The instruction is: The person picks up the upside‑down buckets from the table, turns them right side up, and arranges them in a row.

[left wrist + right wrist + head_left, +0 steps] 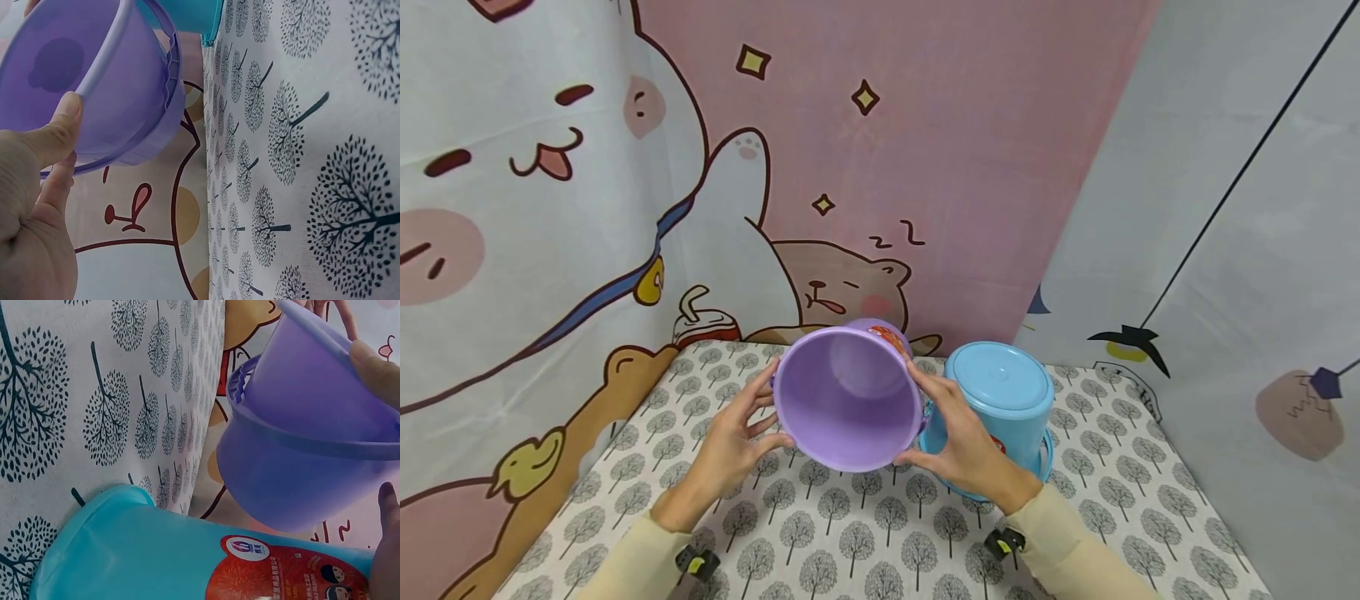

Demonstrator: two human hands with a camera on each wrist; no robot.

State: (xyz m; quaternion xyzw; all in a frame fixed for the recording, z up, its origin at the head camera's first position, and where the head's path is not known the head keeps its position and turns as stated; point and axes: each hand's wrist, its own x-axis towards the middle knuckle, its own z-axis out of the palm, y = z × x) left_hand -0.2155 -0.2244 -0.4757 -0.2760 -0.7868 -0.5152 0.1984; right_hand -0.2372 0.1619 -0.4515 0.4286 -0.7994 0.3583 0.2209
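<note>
Both hands hold a purple bucket [842, 417] above the table, tilted so its mouth faces me. My left hand [733, 446] grips the left rim with the thumb at the lower edge. On the opposite side, my right hand [958, 437] pinches the rim between thumb and fingers. The left wrist view shows a purple ridged handle [172, 81] hanging around the bucket's body. Behind the upper rim a purple surface with a red label [889, 337] shows; I cannot tell whether it is a separate bucket.
A light blue bucket [1000, 379] stands bottom up on the table, close beside my right hand. Its red label [281, 569] shows in the right wrist view. The table wears a tree-print cloth [857, 542]. Printed fabric walls [970, 167] rise around it.
</note>
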